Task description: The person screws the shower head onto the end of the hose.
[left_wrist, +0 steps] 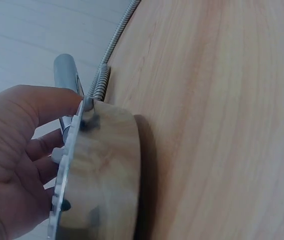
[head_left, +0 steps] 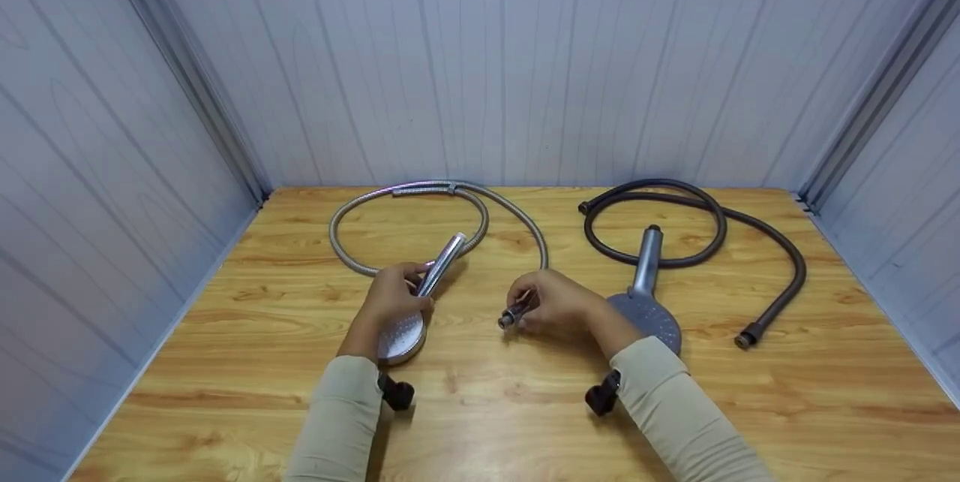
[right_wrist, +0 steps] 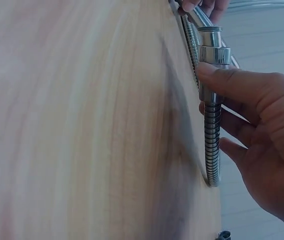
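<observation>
Left of centre in the head view, the left hand (head_left: 394, 290) holds a chrome shower head (head_left: 441, 270), thumb and fingers closed about it near the base of the handle. The nozzle face is turned upward, and the handle slants toward the upper right of the frame. In the left wrist view the thumb lies against the rim, and the polished back faces the worktop (head_left: 480, 422).

Just right of centre, the right hand (head_left: 555, 298) pinches the metal end fitting (head_left: 511, 315) of a silver hose (head_left: 544, 253) between thumb and fingers. The fitting's open end points to the lower left of the head view, apart from the shower head. The hose runs up from this hand and loops across the upper left of the worktop.

At centre right, a grey shower head (head_left: 649, 317) lies face up, partly hidden by the right forearm, its handle crossing a looped dark hose (head_left: 795, 249). One end of that hose reaches down toward the right. Beige sleeves (head_left: 667, 392) enter from the bottom edge, and pale panelled walls (head_left: 480, 69) fill the top.
</observation>
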{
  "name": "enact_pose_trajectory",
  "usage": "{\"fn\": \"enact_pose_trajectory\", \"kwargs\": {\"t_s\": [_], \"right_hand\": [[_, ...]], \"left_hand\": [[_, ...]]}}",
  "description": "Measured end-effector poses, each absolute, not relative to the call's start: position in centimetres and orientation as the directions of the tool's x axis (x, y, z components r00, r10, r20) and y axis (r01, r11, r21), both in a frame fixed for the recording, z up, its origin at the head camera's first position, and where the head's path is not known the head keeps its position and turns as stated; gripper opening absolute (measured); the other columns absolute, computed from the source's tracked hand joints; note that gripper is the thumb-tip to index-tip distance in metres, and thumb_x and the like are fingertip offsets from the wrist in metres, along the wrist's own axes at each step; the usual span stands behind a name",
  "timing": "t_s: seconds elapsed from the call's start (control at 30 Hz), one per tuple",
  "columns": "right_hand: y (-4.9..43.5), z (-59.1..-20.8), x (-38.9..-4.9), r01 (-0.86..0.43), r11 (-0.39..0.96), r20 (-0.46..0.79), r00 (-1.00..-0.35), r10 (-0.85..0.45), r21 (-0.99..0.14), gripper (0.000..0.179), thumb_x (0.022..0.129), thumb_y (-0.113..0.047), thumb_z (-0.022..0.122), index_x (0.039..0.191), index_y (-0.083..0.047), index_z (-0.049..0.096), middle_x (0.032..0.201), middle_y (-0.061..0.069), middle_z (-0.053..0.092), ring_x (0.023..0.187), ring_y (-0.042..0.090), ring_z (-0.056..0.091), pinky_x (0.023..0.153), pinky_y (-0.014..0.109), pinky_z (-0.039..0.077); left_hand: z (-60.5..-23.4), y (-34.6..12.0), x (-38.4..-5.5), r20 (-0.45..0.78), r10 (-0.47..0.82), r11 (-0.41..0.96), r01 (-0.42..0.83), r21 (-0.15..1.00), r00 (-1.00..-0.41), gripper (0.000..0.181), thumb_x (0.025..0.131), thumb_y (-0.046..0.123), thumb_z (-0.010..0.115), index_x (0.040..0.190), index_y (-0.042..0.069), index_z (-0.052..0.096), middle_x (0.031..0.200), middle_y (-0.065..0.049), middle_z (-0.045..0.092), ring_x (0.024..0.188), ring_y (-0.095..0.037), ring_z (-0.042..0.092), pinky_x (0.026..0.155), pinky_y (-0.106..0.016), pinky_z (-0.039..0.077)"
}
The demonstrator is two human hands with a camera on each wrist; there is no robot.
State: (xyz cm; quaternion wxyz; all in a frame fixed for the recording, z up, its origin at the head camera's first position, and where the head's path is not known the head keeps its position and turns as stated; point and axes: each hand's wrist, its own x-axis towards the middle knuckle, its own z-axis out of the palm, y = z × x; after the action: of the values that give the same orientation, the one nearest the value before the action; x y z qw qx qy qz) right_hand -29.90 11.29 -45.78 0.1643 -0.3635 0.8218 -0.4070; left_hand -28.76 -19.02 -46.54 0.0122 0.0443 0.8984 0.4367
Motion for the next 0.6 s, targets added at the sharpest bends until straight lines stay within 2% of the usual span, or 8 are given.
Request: {"fn": "enact_pose_trajectory", "kwargs": {"t_s": [0.13, 0.37, 0.6], "right_hand": [[11.3, -45.4, -29.8, -0.413, 0.341, 0.027, -0.668, -0.744, -0.845, 0.026, 0.08, 0.015, 0.067, 0.096, -0.006, 0.067, 0.094, 0.002, 0.069, 0.09, 0.018, 0.066, 0.082, 0.035, 0.053], [11.4, -44.8, -30.1, -0.455, 0.251, 0.108, -0.628, -0.77, -0.854, 0.023, 0.081, 0.01, 0.068, 0.099, -0.003, 0.067, 0.096, 0.006, 0.069, 0.091, 0.021, 0.065, 0.086, 0.045, 0.051], [11.3, -44.4, -30.1, -0.446, 0.215, 0.135, -0.632, -0.763, -0.869, 0.021, 0.082, 0.003, 0.072, 0.102, -0.002, 0.069, 0.097, 0.006, 0.07, 0.092, 0.022, 0.066, 0.086, 0.041, 0.051]], "left_hand": [[-46.4, -19.1, -28.6, 0.016, 0.11, 0.596, 0.078, 0.799, -0.994, 0.058, 0.074, 0.0, 0.08, 0.129, 0.004, 0.062, 0.099, -0.01, 0.066, 0.084, -0.021, 0.065, 0.071, -0.033, 0.053], [-46.3, -19.4, -28.3, 0.06, 0.164, 0.541, 0.141, 0.829, -0.985, 0.06, 0.076, -0.002, 0.078, 0.133, 0.002, 0.059, 0.098, -0.011, 0.066, 0.075, -0.021, 0.066, 0.067, -0.032, 0.055], [-46.1, -19.3, -28.0, 0.085, 0.186, 0.487, 0.168, 0.857, -0.979, 0.061, 0.075, -0.003, 0.078, 0.133, 0.001, 0.059, 0.097, -0.012, 0.066, 0.077, -0.024, 0.067, 0.068, -0.031, 0.055]]}}
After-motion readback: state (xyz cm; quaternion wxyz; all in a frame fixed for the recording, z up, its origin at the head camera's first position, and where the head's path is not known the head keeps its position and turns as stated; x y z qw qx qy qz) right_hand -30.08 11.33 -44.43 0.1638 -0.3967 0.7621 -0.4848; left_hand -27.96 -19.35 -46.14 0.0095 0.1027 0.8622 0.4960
